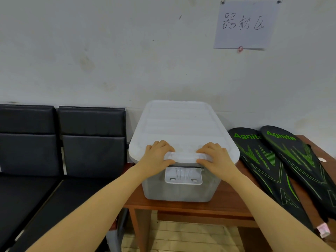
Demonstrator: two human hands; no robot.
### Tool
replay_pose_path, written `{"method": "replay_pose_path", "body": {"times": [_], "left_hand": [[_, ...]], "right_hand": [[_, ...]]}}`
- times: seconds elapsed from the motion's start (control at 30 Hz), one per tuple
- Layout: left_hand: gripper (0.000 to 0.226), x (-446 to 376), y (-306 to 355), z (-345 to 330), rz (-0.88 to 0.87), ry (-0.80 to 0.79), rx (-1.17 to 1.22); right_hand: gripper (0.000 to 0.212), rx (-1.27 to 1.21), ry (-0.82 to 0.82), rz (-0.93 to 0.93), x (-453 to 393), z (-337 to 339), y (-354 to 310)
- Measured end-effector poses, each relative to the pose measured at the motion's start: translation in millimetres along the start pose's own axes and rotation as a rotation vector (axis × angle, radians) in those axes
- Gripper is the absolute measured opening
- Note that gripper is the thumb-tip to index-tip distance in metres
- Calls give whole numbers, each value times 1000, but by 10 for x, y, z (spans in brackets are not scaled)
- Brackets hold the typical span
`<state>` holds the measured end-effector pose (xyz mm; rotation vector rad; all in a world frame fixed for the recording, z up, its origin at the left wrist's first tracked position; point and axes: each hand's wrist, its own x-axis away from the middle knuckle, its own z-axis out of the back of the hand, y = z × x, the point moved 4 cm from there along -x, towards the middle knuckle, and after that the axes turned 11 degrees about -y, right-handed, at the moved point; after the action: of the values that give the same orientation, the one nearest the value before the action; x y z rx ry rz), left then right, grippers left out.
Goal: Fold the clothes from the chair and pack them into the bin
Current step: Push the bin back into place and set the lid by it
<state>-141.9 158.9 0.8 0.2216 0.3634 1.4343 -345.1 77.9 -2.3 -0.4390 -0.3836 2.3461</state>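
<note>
both hands, left hand (157, 155) and right hand (215, 157), are curled round the front lip of the lid (181, 124) on the bin (180, 191), which sits on the surface (227, 200) beside the chair (63, 142). no clothes in view. lid could pop unevenly and drag the bin off the edge

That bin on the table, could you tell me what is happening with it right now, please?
A person has both hands on the near edge of the white lid of the bin. The left hand and the right hand each grip the clasp there. The lid lies on the bin, which stands on a wooden table beside two black bags with green print. No clothes show on the black chairs.
</note>
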Motion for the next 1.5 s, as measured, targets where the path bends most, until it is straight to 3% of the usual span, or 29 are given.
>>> {"method": "replay_pose_path", "body": {"times": [0.13,0.2,0.27,0.4,0.5,0.63,0.83,0.93,1.13,1.27,1.5], "left_hand": [[38,83,-84,-91,-7,-20,-21],[59,109,-76,-113,-45,19,-53],[76,130,-60,-134,-71,11,-120],[98,216,27,-210,-134,33,-497],[94,218,61,-269,-139,77,-521],[63,206,59,-189,-153,141,-262],[55,170,49,-158,-98,154,-257],[58,200,56,-158,-78,163,-245],[64,160,71,-79,-62,162,-208],[45,1,33,56,17,116,-80],[42,-792,-324,221,166,117,-287]], "right_hand": [[43,67,-27,7,72,-98,-73],[59,70,3,6,121,-131,-79],[62,96,34,8,142,-148,-77],[69,173,81,36,181,-194,-133],[79,211,55,26,209,-239,-142],[88,221,43,28,234,-265,-98],[72,99,145,-15,164,-196,-107],[75,58,111,-5,149,-170,-124],[57,-49,64,-54,84,-117,-134],[35,-143,-3,-37,-70,-40,-120],[26,97,95,-76,-907,38,58]]}}
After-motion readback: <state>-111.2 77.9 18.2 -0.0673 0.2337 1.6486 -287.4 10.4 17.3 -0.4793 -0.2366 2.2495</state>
